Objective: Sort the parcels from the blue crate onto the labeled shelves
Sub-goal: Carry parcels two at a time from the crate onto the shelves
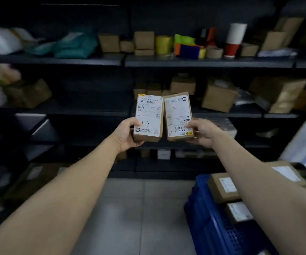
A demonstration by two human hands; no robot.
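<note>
I hold two small brown cardboard parcels side by side at chest height in front of the dark shelving. My left hand [126, 134] grips the left parcel [149, 115] at its lower left corner. Its white label bears handwritten marks, seen upside down. My right hand [202, 132] grips the right parcel [178, 115] at its lower right corner, and its label reads "L-7". The blue crate [209, 221] stands on the floor at the lower right, with several more labelled brown parcels [223, 187] inside.
Dark metal shelves [185, 61] fill the view. The top shelf carries boxes, tape rolls, a paper cup stack and soft bags. The middle shelf [222, 112] holds several brown boxes. Grey tiled floor [139, 208] lies between me and the shelves.
</note>
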